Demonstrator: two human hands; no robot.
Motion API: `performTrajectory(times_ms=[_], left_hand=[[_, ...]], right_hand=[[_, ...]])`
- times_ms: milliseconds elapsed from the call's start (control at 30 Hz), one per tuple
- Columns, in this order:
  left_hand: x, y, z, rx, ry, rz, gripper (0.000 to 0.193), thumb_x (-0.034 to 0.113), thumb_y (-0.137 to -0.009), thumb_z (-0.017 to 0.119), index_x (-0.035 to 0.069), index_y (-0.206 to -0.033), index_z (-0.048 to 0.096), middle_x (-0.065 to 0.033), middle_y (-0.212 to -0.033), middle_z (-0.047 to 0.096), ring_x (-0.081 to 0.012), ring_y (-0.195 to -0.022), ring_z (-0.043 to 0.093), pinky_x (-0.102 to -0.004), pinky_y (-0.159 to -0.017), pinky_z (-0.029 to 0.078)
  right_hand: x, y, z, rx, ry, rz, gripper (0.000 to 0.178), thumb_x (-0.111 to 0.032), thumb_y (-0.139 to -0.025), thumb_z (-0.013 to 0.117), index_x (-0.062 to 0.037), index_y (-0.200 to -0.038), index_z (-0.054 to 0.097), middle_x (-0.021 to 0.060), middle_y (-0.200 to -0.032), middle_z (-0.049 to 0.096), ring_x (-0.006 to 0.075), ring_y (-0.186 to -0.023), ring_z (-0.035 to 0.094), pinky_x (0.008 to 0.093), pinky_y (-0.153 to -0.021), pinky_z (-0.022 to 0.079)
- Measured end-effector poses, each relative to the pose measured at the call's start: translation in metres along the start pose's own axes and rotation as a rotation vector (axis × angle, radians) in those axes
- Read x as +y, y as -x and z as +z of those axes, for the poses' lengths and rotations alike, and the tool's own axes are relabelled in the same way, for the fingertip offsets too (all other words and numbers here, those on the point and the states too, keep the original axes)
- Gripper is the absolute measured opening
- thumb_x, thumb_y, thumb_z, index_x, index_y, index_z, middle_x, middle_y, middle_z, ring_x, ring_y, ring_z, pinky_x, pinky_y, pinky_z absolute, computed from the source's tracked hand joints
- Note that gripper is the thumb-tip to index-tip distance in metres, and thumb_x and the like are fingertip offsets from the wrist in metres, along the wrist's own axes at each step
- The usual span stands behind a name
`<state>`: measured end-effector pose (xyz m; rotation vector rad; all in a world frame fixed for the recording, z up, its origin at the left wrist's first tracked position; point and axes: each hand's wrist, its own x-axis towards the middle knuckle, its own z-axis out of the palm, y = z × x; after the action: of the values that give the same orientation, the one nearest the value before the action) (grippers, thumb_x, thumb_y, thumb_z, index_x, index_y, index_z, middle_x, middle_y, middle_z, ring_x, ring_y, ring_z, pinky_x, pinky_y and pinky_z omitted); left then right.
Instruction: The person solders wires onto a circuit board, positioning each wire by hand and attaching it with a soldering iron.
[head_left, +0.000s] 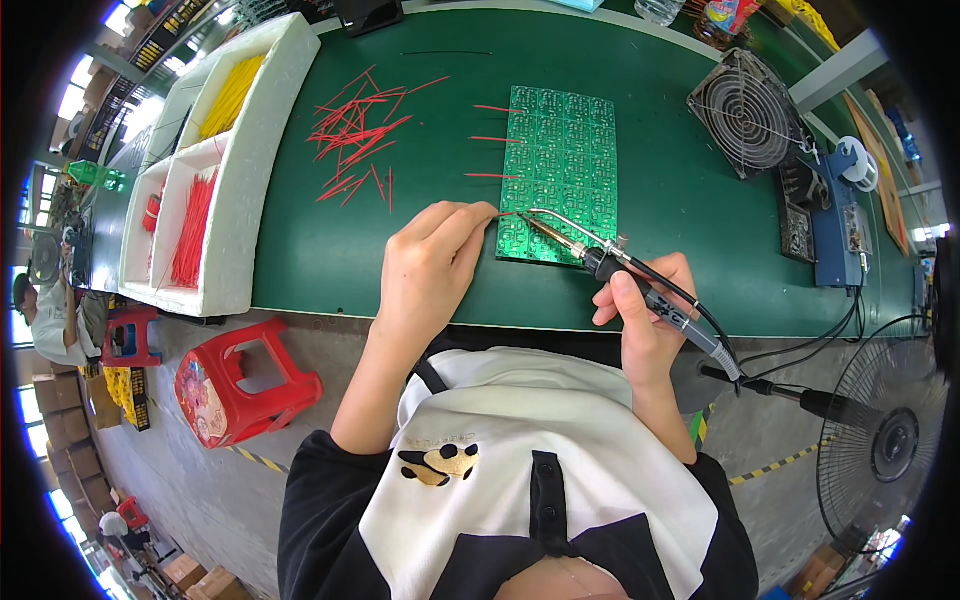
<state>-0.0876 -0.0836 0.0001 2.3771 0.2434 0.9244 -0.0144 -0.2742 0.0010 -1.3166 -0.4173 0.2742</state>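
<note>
A green circuit board (570,135) with a grid of repeated sections lies on the green table before me. My left hand (430,258) pinches a short red wire (508,214) at the board's lower left edge. In my right hand (648,325) is a soldering iron (655,302) with a thin metal feed tube clamped along it. Its tip meets the board close to the end of the pinched wire; exact contact is too small to tell. Farther up the same edge, three red wires (490,139) stick out leftward. Loose red wires (355,125) lie scattered to the left.
At left stands a white foam box (243,215) holding yellow wires (232,97) and red wires (193,235) in compartments. A square fan (742,118) and blue soldering station (842,235) occupy the right. Below are a red stool (240,390) and a standing fan (893,447).
</note>
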Motion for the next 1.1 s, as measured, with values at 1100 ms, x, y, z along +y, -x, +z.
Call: performTrajectory(times_ms=[1100], left_hand=[[-0.0004,-0.0007,0.0008,0.008,0.002,0.018,0.013,-0.006,-0.075,0.062,0.002,-0.085,0.066,-0.0080,-0.076,0.064,-0.0174,-0.060,0.060,-0.0259,-0.053,0.046]], right_hand=[[-0.0004,0.0003,0.0001,0.010,0.000,-0.019,0.020,-0.007,-0.083,0.065,-0.0002,-0.084,0.046,0.0125,-0.068,0.060,0.0107,-0.052,0.057,0.0211,-0.046,0.047]])
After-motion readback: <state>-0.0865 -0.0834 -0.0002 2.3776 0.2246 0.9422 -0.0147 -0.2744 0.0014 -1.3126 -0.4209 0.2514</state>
